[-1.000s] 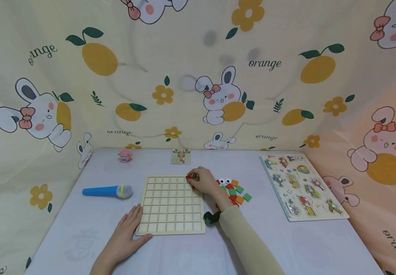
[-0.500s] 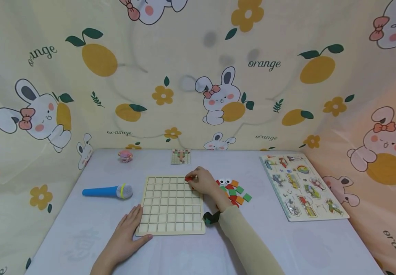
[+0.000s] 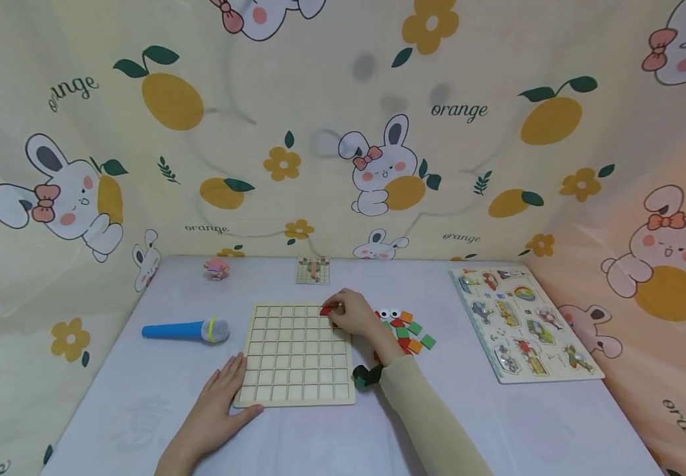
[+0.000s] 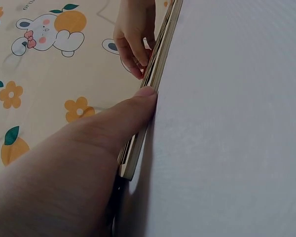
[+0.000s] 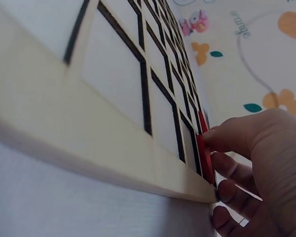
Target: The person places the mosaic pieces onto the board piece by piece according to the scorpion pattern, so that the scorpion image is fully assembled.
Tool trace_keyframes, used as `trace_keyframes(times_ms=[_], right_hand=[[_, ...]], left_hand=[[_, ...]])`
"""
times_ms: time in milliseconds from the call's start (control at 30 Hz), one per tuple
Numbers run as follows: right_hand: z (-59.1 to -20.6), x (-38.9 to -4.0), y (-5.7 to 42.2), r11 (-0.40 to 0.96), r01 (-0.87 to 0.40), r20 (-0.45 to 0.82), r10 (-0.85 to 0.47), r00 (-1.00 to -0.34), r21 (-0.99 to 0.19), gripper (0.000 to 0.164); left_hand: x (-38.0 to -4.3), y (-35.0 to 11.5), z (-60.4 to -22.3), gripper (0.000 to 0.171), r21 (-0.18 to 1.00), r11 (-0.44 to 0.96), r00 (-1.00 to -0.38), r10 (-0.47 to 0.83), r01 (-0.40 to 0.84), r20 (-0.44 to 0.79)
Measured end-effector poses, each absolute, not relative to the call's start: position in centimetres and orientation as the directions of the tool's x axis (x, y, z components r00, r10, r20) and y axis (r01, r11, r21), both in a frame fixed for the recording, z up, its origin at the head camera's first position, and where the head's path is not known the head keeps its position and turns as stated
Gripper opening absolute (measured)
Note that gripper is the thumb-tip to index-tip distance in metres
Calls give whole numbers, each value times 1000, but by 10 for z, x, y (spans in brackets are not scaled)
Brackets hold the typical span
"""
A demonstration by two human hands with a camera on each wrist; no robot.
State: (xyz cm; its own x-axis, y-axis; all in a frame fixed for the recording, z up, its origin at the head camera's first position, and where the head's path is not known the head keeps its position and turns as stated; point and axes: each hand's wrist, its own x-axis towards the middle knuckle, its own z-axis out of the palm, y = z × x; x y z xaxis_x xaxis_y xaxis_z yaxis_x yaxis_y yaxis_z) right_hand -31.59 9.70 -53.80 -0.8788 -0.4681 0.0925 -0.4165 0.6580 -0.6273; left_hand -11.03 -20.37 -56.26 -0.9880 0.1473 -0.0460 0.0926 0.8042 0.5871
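Note:
A pale wooden grid board (image 3: 295,357) lies on the white table. My left hand (image 3: 217,410) rests at its near left corner, fingers straight along the left side and thumb (image 4: 138,106) on the near edge. Over the far right corner, my right hand (image 3: 351,311) pinches a small red tile (image 3: 325,310) at the far row of cells. In the right wrist view, the thumb (image 5: 232,136) touches red at the board's edge; one red tile (image 5: 204,158) lies in a cell near the corner, and a second red piece (image 5: 203,121) shows just beyond it.
Right of the board lie several red, green and orange tiles (image 3: 415,346) and two round eye pieces (image 3: 395,313). A small pattern card (image 3: 313,271) and pink toy (image 3: 217,270) sit behind. A blue toy microphone (image 3: 178,332) lies left, a picture puzzle board (image 3: 521,324) right.
The right hand's fingertips and the red tile have shifted very slightly at the far right corner. The left hand and the board stay put.

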Motion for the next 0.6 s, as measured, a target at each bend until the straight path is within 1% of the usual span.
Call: trace_keyframes(times_ms=[333, 600], right_hand=[[-540, -316, 94, 672, -362, 72, -419, -905, -646, 18], [-540, -316, 96, 687, -373, 76, -422, -903, -624, 18]], left_hand=[[-111, -205, -565, 107, 577, 810, -988, 149, 104, -31], [-114, -204, -566, 112, 539, 836, -985, 163, 106, -60]])
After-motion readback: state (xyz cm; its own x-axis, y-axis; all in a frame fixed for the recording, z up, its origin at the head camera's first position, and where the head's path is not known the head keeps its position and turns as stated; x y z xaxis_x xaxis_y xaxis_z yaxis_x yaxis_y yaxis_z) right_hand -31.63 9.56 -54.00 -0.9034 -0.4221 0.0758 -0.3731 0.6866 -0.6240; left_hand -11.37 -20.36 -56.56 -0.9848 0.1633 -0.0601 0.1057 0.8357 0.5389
